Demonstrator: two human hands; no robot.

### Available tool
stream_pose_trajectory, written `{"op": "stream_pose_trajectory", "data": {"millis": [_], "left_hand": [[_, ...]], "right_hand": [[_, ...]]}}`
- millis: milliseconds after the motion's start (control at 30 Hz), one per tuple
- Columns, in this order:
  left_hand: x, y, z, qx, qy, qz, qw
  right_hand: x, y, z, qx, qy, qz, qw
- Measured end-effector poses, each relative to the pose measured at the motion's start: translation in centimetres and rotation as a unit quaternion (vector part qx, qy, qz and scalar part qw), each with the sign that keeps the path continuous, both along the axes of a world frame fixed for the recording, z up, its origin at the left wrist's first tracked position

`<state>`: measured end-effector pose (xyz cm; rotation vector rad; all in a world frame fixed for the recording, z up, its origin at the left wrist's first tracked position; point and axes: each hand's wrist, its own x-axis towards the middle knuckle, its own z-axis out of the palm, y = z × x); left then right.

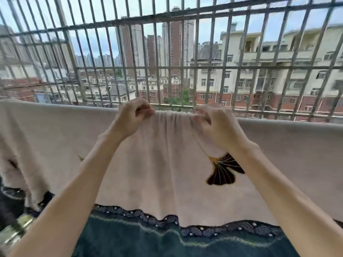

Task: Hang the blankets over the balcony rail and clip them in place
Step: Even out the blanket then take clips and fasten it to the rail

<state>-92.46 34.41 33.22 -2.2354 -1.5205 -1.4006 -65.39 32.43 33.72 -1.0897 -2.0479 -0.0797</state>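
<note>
Beige blanket (167, 164) draped over the balcony rail, left grip (132, 117) and right grip (217, 125) pinching its gathered top edge.

A metal grille (168, 67) fills the upper view, smeared toward the corners. The blanket covers the rail completely, hiding it. The blanket's left end sags into blur, and its dark teal border (167, 238) runs off the bottom edge. Each grip grasps bunched fabric at the fold, fingertips tucked out of sight. The right forearm covers part of a ginkgo-leaf motif (224, 171).
</note>
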Motion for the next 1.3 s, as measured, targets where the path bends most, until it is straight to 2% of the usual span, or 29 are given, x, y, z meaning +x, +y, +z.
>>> {"op": "stream_pose_trajectory", "data": {"millis": [167, 267, 400, 600, 733, 833, 933, 1133, 1233, 1300], "left_hand": [[-1.3, 1.1, 0.0, 0.008, 0.017, 0.025, 1.000], [-2.5, 0.8, -0.1, 0.003, 0.026, 0.043, 0.999], [-6.7, 1.0, 0.0, -0.032, 0.025, 0.081, 0.996], [-13.5, 1.9, -0.4, -0.022, 0.026, 0.092, 0.995], [-21.3, 1.8, -0.7, -0.011, 0.018, 0.033, 0.999], [-29.3, 1.7, -1.1, -0.019, 0.071, 0.051, 0.996], [-35.9, 1.7, -1.1, -0.004, 0.076, 0.066, 0.995], [-45.6, 2.0, -1.7, 0.075, 0.035, 0.146, 0.986], [-51.3, 1.8, -2.4, 0.091, -0.021, 0.251, 0.964], [-55.3, 2.1, -2.7, 0.079, -0.019, 0.324, 0.942]], "right_hand": [[-6.4, 0.3, 0.1, 0.049, -0.025, 0.054, 0.997], [-9.3, 0.9, -0.1, 0.049, -0.047, 0.050, 0.996], [-12.3, 1.8, 0.2, 0.046, -0.065, 0.060, 0.995], [-18.8, 3.0, 0.8, 0.059, -0.070, 0.069, 0.993], [-25.6, 3.1, 0.6, 0.054, -0.060, 0.083, 0.993], [-31.8, 3.2, 0.3, 0.044, -0.053, 0.087, 0.994], [-38.1, 3.2, 0.5, 0.038, -0.065, 0.081, 0.994], [-48.8, 3.7, 1.5, 0.023, -0.075, 0.100, 0.992], [-53.9, 4.8, 1.7, 0.031, -0.081, 0.122, 0.989], [-57.4, 5.7, 1.8, 0.043, -0.092, 0.138, 0.985]]}}
